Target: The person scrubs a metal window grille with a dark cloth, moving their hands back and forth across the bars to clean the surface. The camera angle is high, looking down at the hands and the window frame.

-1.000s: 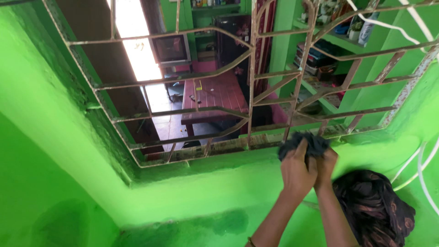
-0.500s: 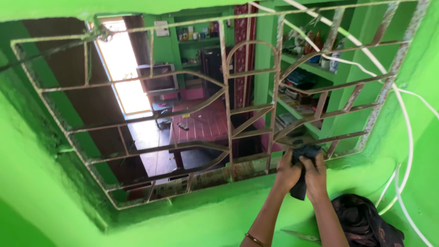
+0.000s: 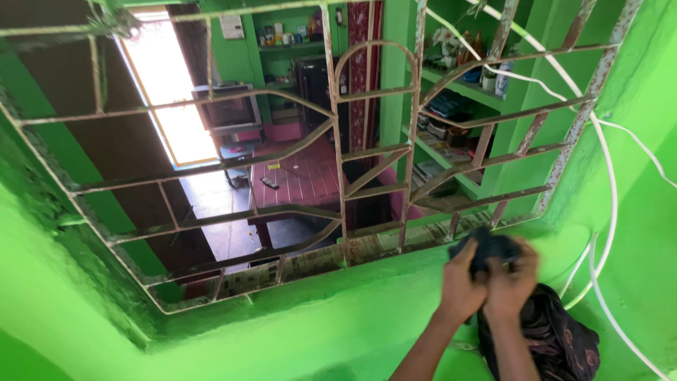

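My left hand (image 3: pixel 460 289) and my right hand (image 3: pixel 511 286) are raised side by side and both grip a dark cloth (image 3: pixel 488 248). They hold it bunched against the green sill (image 3: pixel 395 271) just below the lower right part of a rusty metal window grille (image 3: pixel 338 148). My fingers are curled around the cloth, which hides most of its shape. A second dark patterned cloth (image 3: pixel 550 339) hangs below my right forearm against the green wall.
White cables (image 3: pixel 608 176) loop down the green wall to the right of the window. Through the grille I see a room with a red table (image 3: pixel 296 180), a television (image 3: pixel 227 109), green shelves (image 3: pixel 458 92) with several items, and a bright doorway (image 3: pixel 166 106).
The view has tilted and shifted, so more of the grille shows. My hands with the cloth have slid down from the bottom bar of the grille onto the sill.
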